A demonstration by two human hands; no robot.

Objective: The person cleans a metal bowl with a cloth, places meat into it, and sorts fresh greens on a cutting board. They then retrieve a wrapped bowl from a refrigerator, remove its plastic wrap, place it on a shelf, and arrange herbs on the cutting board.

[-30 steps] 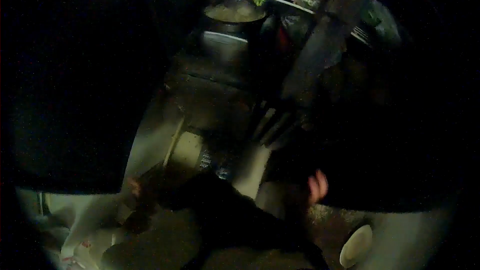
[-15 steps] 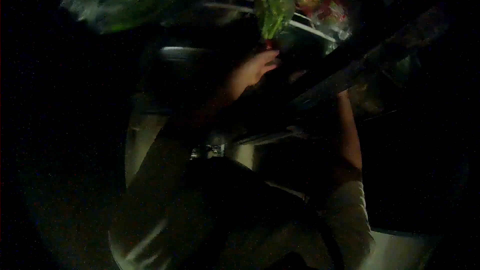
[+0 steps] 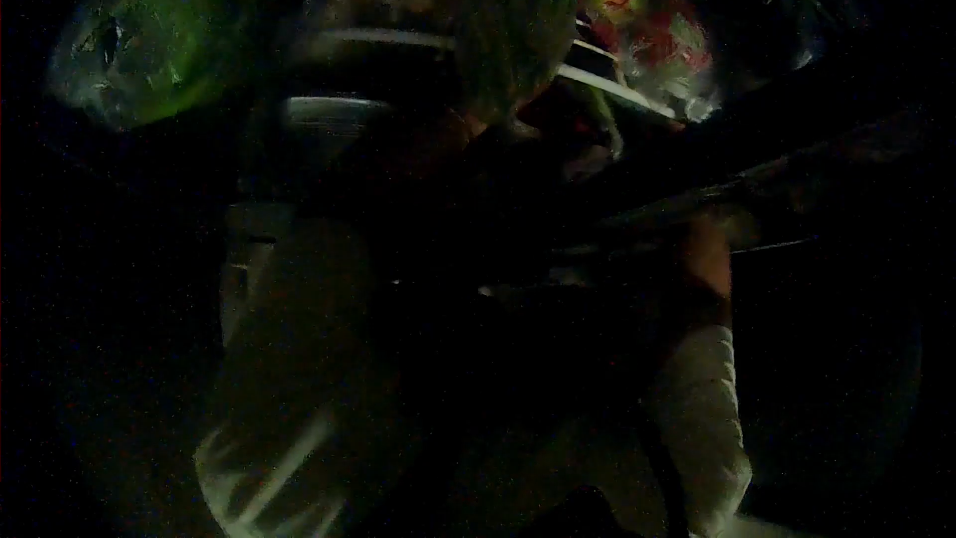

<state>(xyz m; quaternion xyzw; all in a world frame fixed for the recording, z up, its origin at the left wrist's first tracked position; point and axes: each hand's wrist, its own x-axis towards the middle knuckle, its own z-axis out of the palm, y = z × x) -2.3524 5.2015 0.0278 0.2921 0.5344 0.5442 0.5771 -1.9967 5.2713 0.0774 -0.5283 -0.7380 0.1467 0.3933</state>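
Observation:
The view is very dark. My left hand (image 3: 468, 125) is deep in shadow near the top middle, just below a bunch of long green leaves (image 3: 508, 30). Its fingers are blurred and mostly hidden, so I cannot tell whether they touch the leaves. A dark reddish thing (image 3: 558, 112) hangs beside the lower end of the leaves, its kind unclear. My right forearm (image 3: 709, 259) reaches up behind a long dark edge (image 3: 737, 179), and this edge hides the fingers of my right hand.
Clear plastic with green produce (image 3: 149, 50) is at the upper left. Red and yellow produce in clear wrap (image 3: 657, 30) lies behind a white rack bar (image 3: 617, 88) at the upper right. A shiny grey surface (image 3: 334, 112) shows left of my left hand.
My left hand has moved slightly left and into shadow, and the leaves beside it have shifted left and darkened. The plastic with green produce now sits farther left. My right wrist appears lower.

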